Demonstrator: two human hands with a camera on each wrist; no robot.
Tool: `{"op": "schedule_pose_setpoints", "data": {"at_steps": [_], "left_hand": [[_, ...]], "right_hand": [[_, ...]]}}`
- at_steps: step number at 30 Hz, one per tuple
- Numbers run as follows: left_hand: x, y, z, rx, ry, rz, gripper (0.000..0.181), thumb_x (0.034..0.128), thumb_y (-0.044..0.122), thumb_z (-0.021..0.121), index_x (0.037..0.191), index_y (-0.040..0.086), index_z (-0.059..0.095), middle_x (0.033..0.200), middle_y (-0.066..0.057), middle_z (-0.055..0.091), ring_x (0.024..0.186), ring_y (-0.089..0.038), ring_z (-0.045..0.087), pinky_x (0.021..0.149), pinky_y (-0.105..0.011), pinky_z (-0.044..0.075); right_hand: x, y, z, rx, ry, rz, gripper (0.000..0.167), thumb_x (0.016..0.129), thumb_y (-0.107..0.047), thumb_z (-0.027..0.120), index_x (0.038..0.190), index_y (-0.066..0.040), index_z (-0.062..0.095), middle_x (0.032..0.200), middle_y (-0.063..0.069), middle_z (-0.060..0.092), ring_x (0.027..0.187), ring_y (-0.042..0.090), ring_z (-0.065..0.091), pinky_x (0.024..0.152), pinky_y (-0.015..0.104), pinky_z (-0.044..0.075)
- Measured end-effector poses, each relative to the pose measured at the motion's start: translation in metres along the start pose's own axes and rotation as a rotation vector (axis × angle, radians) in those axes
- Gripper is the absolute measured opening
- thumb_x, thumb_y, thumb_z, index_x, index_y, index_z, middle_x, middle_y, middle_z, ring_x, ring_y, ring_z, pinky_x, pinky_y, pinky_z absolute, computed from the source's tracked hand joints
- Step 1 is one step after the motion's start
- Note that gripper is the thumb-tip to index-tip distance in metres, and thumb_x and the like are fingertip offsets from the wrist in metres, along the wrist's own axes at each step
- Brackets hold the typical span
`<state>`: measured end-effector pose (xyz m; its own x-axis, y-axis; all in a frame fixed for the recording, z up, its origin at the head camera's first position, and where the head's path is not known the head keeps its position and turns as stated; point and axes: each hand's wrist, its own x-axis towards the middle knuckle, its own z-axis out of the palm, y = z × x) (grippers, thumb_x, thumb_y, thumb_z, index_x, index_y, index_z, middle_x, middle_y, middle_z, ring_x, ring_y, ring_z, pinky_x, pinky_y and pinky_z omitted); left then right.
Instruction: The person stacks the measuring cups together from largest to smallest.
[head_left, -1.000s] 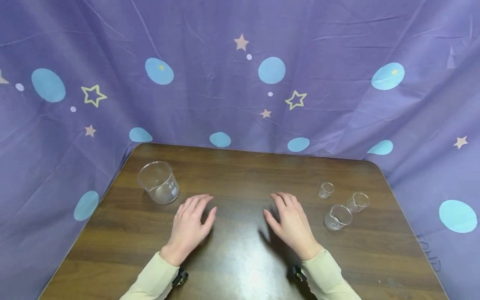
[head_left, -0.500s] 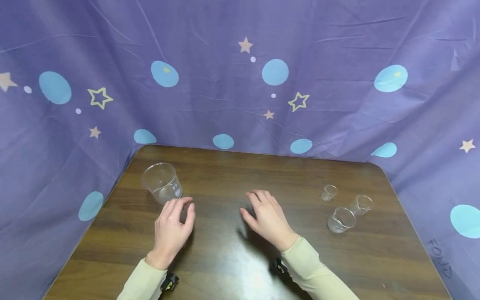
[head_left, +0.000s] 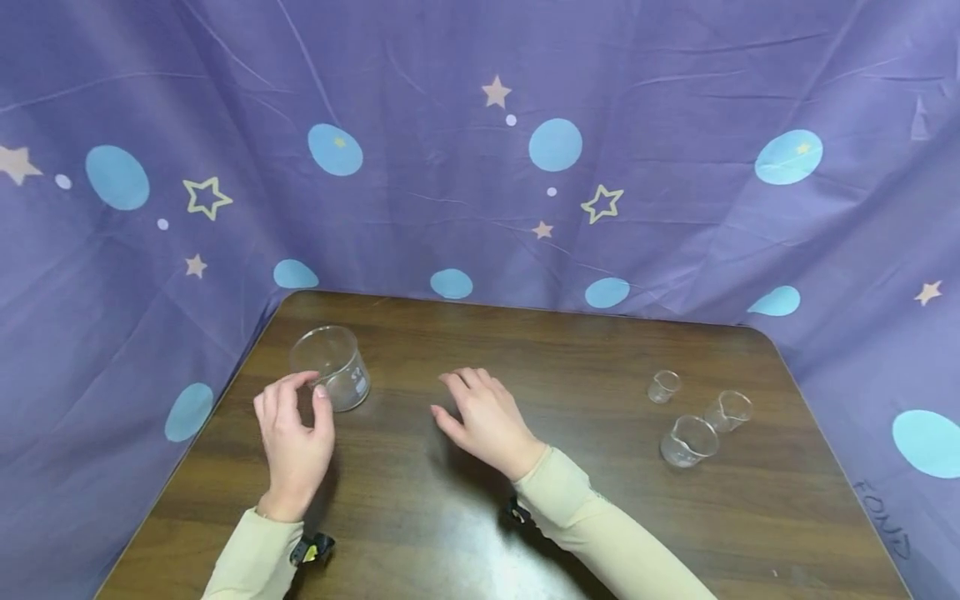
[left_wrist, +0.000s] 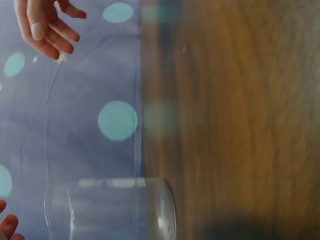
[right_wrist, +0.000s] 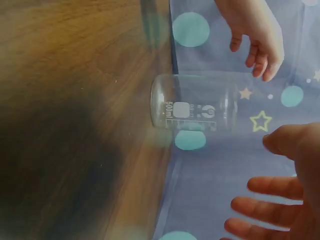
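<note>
Head view: the left hand (head_left: 292, 440), thumb and fingers parted, hovers beside the large glass beaker (head_left: 351, 382) upright on the table (head_left: 420, 525); the right hand (head_left: 491, 425), loosely spread, hovers mid-table; three smaller beakers (head_left: 688, 450) stand at right. Left wrist view: fingertips (left_wrist: 9, 225) near the large glass beaker's rim. Right wrist view: white printed markings (right_wrist: 181, 110) on its side.

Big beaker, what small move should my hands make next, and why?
Probably lower the left hand alongside the big beaker. It is the nearer hand, but in the right wrist view its fingers hang higher than the glass, apart from it. The right hand is farther off, also holding nothing.
</note>
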<state>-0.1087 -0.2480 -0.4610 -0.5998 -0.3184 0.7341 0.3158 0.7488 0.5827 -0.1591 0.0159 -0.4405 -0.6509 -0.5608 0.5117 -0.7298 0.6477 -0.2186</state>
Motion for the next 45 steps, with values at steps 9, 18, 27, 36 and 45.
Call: {"op": "schedule_pose_setpoints", "data": {"at_steps": [9,18,27,36,45], "left_hand": [[0.021,-0.035,-0.005,-0.070,0.058,-0.265,0.025,0.1036,0.004,0.052,0.122,-0.012,0.059,0.108,-0.019,0.064,0.098,0.001,0.046,0.086,-0.018,0.036],[0.028,-0.067,-0.003,-0.153,-0.039,-0.482,0.030,0.1091,0.009,0.046,0.126,-0.009,0.062,0.112,-0.009,0.067,0.092,0.007,0.054,0.078,-0.009,0.042],[0.033,-0.084,0.003,-0.229,-0.194,-0.590,0.041,0.1138,0.018,0.035,0.133,-0.009,0.060,0.126,-0.019,0.067,0.093,0.006,0.058,0.075,-0.013,0.053],[0.035,-0.090,0.003,-0.301,-0.264,-0.599,0.043,0.1144,0.020,0.035,0.135,-0.010,0.058,0.112,0.010,0.069,0.095,0.000,0.060,0.078,-0.016,0.057],[0.037,-0.095,0.007,-0.309,-0.350,-0.586,0.047,0.1149,0.020,0.028,0.139,-0.008,0.056,0.136,-0.033,0.060,0.101,0.001,0.063,0.082,-0.019,0.055]], "right_hand": [[0.040,-0.012,0.024,-0.040,-0.059,-0.001,0.037,0.100,-0.038,0.067,0.125,-0.011,0.069,0.111,0.002,0.073,0.098,0.021,0.067,0.082,0.035,0.059],[0.071,-0.021,0.046,-0.017,-0.114,0.019,0.038,0.101,-0.042,0.066,0.125,-0.012,0.069,0.111,0.002,0.073,0.094,0.020,0.069,0.076,0.033,0.060],[0.095,-0.032,0.069,0.071,-0.230,0.097,0.055,0.099,-0.053,0.065,0.136,-0.011,0.064,0.121,0.002,0.071,0.107,0.019,0.069,0.081,0.034,0.061],[0.104,-0.038,0.089,0.202,-0.288,0.180,0.069,0.098,-0.053,0.068,0.149,-0.008,0.053,0.140,0.008,0.065,0.121,0.022,0.067,0.091,0.036,0.060],[0.112,-0.042,0.094,0.227,-0.314,0.189,0.067,0.097,-0.052,0.070,0.147,-0.010,0.053,0.136,0.006,0.067,0.117,0.018,0.068,0.088,0.033,0.060]]}}
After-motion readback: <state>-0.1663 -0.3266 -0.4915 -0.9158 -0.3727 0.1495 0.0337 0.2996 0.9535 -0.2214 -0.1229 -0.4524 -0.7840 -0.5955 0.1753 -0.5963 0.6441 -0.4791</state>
